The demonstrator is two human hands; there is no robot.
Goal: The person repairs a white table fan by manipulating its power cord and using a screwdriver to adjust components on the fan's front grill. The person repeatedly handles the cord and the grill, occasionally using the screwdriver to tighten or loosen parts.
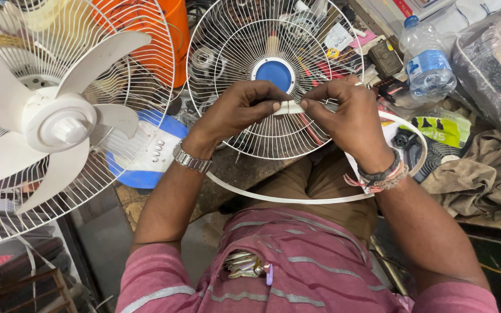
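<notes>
A small repair workshop for electric fans is shown here. A white fan with blades and its wire cage is seen at the left, with the front taken off. A separate wire fan guard with a blue centre cap is placed on the crowded bench. Behind the guard, loose parts, tools and wires are piled together. A blue and white fan base with push buttons is laid below the blades. An orange container, a plastic water bottle and a dirty rag are kept around, as is usual in such a working place.
</notes>
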